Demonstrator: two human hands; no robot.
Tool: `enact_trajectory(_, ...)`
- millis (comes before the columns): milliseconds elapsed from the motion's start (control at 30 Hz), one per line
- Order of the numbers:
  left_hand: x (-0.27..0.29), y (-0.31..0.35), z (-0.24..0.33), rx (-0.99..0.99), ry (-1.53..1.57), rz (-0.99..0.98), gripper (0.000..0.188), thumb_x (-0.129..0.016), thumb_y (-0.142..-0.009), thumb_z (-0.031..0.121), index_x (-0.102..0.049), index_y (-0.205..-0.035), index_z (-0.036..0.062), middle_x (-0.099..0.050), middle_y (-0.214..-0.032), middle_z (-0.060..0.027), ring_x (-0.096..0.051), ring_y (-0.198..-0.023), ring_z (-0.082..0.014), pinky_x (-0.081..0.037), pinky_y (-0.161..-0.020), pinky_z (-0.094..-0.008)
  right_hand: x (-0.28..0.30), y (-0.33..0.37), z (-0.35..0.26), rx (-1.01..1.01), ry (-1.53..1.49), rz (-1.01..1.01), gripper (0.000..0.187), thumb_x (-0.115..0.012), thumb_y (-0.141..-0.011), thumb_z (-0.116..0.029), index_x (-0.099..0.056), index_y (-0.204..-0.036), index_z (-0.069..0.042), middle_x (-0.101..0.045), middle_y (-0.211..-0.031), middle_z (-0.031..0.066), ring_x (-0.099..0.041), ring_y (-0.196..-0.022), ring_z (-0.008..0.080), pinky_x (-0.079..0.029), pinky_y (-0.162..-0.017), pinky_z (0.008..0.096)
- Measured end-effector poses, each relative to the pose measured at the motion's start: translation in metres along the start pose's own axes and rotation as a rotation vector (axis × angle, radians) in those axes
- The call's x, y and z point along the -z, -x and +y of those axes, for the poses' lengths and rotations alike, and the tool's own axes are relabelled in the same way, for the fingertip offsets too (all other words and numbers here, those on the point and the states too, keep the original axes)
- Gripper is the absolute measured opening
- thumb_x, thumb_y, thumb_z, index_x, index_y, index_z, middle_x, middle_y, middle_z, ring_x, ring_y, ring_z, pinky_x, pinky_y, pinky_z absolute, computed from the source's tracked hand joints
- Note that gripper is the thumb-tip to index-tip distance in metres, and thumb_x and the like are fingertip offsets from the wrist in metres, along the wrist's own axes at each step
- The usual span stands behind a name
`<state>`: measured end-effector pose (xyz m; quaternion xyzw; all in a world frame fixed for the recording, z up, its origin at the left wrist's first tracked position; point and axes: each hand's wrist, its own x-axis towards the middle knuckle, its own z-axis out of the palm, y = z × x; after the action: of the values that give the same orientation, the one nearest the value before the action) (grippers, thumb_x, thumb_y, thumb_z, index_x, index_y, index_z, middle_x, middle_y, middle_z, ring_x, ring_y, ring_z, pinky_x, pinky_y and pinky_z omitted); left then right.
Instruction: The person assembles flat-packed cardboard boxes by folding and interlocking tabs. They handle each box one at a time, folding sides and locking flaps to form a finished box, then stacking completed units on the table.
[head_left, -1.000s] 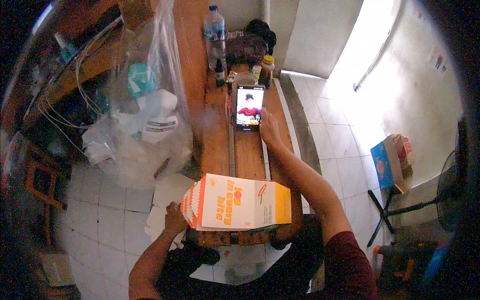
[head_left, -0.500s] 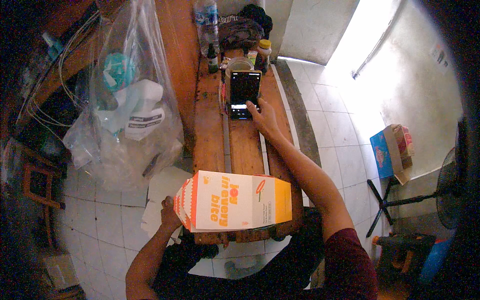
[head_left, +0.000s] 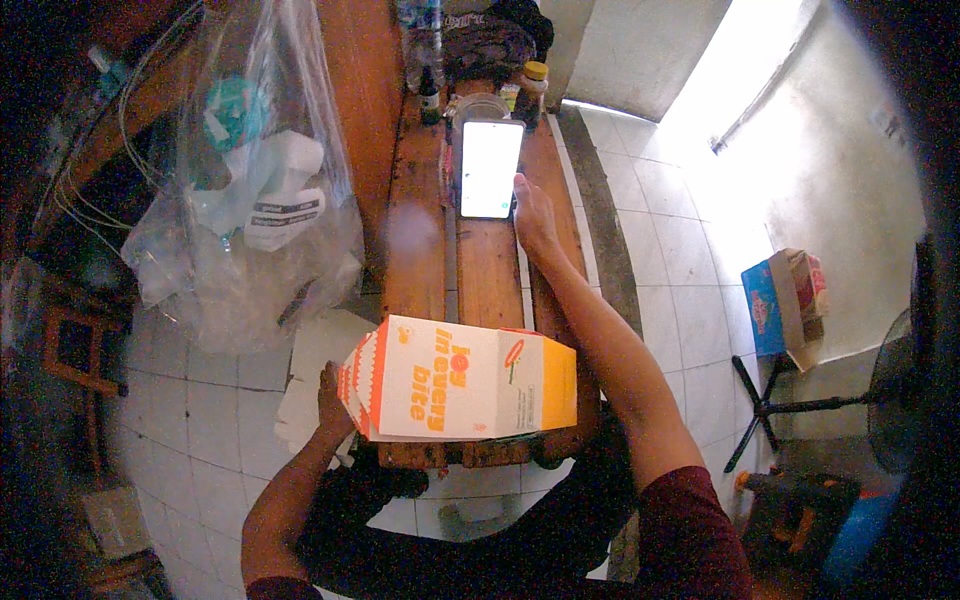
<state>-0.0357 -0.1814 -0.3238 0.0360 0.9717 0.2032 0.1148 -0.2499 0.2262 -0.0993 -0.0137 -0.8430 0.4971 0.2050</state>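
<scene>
A white and orange cardboard food box (head_left: 465,385) lies across the near end of the wooden bench. My left hand (head_left: 332,405) is closed at its left, red-patterned end, with the fingers partly hidden. Farther up the bench, a smartphone (head_left: 491,170) with a bright white screen stands tilted in front of a round clear container (head_left: 482,104). My right hand (head_left: 537,218) is closed at the phone's right edge, thumb along the side and off the screen; its other fingers are mostly hidden.
A bottle with a yellow lid (head_left: 533,85), a small dark bottle (head_left: 429,98) and a large water bottle (head_left: 422,50) stand at the bench's far end. A clear plastic bag (head_left: 255,270) hangs at left. At right are an opened carton (head_left: 787,305) and a fan (head_left: 890,390).
The phone screen has turned from dark to bright white. My right thumb has moved off the screen to the phone's right edge. My left hand stays at the box.
</scene>
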Motion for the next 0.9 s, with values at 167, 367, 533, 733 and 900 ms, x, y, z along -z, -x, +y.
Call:
enact_trajectory(167,0.033,0.001,0.039,0.060,-0.264,-0.079,0.079,-0.058,-0.079,0.052,-0.033,-0.141,0.0088,-0.026,-0.146,-0.0220,-0.023,-0.135,-0.0434,-0.023,-0.109,-0.0532,-0.001,-0.004,0.012,0.038,-0.009,0.016,0.057,-0.030,-0.100,-0.038,-0.052,-0.072,0.006,-0.055,-0.069,0.0235,-0.050,-0.062,0.0348,-0.035,-0.060,0.0471)
enact_trajectory(367,-0.016,-0.011,-0.017,-0.209,-0.287,0.052,0.071,-0.051,-0.084,0.050,-0.036,-0.140,0.0093,-0.038,-0.141,-0.0203,-0.030,-0.132,-0.0394,-0.019,-0.111,-0.0528,-0.001,0.002,-0.008,0.045,-0.062,0.043,0.056,-0.031,-0.100,-0.037,-0.054,-0.074,0.007,-0.057,-0.069,0.0239,-0.054,-0.065,0.0350,-0.036,-0.060,0.0475)
enact_trajectory(533,-0.007,-0.015,-0.003,-0.200,-0.046,-0.008,0.068,-0.049,-0.085,0.049,-0.038,-0.139,0.0093,-0.039,-0.141,-0.0200,-0.034,-0.130,-0.0394,-0.019,-0.111,-0.0521,-0.001,0.001,0.007,0.064,0.000,0.068,0.048,-0.038,-0.098,-0.035,-0.059,-0.082,0.006,-0.060,-0.077,0.0241,-0.057,-0.070,0.0348,-0.040,-0.063,0.0463)
enact_trajectory(733,0.002,-0.010,-0.004,-0.354,-0.672,0.145,0.067,-0.053,-0.084,0.046,-0.039,-0.138,0.0102,-0.041,-0.139,-0.0174,-0.039,-0.128,-0.0365,-0.027,-0.108,-0.0489,-0.007,0.001,0.002,0.109,0.028,0.017,0.043,-0.053,-0.091,-0.039,-0.063,-0.094,0.003,-0.064,-0.084,0.0203,-0.061,-0.075,0.0304,-0.046,-0.069,0.0392)
enact_trajectory(900,0.005,-0.007,0.013,-0.218,-0.245,0.103,0.057,-0.057,-0.081,0.041,-0.047,-0.128,0.0102,-0.051,-0.125,-0.0154,-0.051,-0.113,-0.0325,-0.040,-0.095,-0.0439,-0.004,0.002,0.000,0.090,0.000,0.040,0.045,-0.056,-0.090,-0.040,-0.061,-0.091,0.004,-0.063,-0.080,0.0194,-0.059,-0.073,0.0288,-0.045,-0.068,0.0382)
